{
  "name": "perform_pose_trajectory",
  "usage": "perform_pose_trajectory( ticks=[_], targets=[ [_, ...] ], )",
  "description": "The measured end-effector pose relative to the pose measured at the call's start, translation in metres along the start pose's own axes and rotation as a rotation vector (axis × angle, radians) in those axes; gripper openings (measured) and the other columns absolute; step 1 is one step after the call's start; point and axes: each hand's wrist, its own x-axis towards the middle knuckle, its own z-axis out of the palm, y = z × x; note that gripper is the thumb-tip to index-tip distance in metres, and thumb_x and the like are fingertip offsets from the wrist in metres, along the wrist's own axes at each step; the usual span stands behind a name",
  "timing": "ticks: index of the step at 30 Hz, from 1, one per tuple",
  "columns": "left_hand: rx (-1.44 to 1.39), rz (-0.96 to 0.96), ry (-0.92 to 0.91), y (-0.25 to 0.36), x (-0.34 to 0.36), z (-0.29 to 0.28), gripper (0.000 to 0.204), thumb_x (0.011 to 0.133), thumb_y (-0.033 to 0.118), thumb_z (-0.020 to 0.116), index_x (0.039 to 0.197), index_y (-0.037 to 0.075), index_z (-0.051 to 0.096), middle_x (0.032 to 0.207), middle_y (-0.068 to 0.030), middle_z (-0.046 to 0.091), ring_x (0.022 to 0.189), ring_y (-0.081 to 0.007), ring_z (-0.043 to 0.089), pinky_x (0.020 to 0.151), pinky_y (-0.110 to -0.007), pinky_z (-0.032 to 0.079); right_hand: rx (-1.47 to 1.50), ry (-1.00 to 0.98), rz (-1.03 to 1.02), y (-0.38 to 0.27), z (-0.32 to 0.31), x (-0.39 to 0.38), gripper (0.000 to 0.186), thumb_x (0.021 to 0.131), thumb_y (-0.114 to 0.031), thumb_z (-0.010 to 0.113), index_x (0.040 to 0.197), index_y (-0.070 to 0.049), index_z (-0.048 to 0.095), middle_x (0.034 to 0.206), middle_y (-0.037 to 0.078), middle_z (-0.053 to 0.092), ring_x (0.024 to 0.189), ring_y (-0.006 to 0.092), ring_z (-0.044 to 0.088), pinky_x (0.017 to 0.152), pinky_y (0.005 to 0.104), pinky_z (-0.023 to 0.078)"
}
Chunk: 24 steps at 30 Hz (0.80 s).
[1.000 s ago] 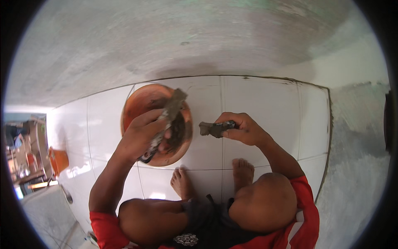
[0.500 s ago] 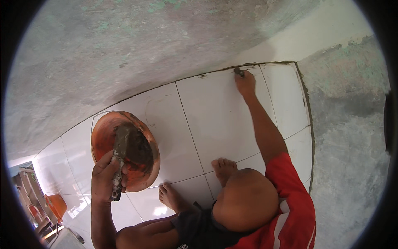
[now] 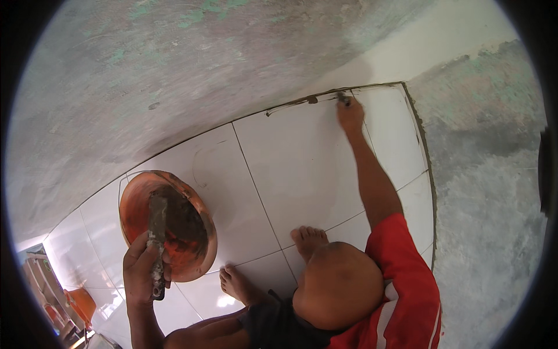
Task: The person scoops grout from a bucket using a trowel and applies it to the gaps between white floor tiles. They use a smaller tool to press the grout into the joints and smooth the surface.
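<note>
Shifted rightward along the foot of the grey wall since the earlier frame, the right hand closes its fingers around a small dark tool, partly hidden, near where wall and floor tiles meet. Dark smears mark the tiles just left of it. Fingers wrapped round its handle, the left hand clamps a mortar-coated scraper, blade over the orange bucket, which holds dark mortar. At far left stands an orange container.
</note>
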Motion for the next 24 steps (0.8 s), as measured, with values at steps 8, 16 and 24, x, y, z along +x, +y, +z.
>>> perform_pose_trajectory(
  ticks=[8, 16, 24],
  targets=[
    [-0.068, 0.019, 0.030, -0.014, 0.006, -0.011, 0.032, 0.103, 0.018, 0.048, 0.124, -0.004, 0.055, 0.074, -0.0065, 0.062, 0.043, -0.0128, 0.055, 0.034, -0.025, 0.046, -0.030, -0.161, -0.039, 0.005, 0.005, 0.018, 0.029, 0.081, -0.028, 0.064, 0.094, -0.003, 0.070, 0.090, 0.024, 0.071, 0.089, 0.0439, 0.068, 0.081, 0.0514, 0.053],
    [-0.028, 0.052, -0.073, -0.002, 0.012, -0.003, 0.034, 0.103, 0.018, 0.048, 0.127, -0.005, 0.054, 0.075, -0.0072, 0.062, 0.044, -0.0129, 0.056, 0.035, -0.025, 0.047, 0.093, -0.397, -0.338, -0.204, 0.097, -0.134, 0.016, 0.080, -0.016, 0.065, 0.084, -0.001, 0.066, 0.091, 0.021, 0.068, 0.092, 0.0381, 0.066, 0.081, 0.0505, 0.054],
    [-0.058, 0.044, -0.081, 0.003, 0.010, 0.000, 0.031, 0.101, 0.013, 0.047, 0.125, -0.005, 0.056, 0.077, -0.0077, 0.063, 0.049, -0.0135, 0.058, 0.039, -0.025, 0.049, 0.149, -0.223, -0.302, -0.166, 0.077, -0.126, 0.020, 0.083, -0.020, 0.065, 0.088, -0.002, 0.064, 0.086, 0.021, 0.066, 0.086, 0.0400, 0.065, 0.078, 0.0524, 0.053]
  ],
)
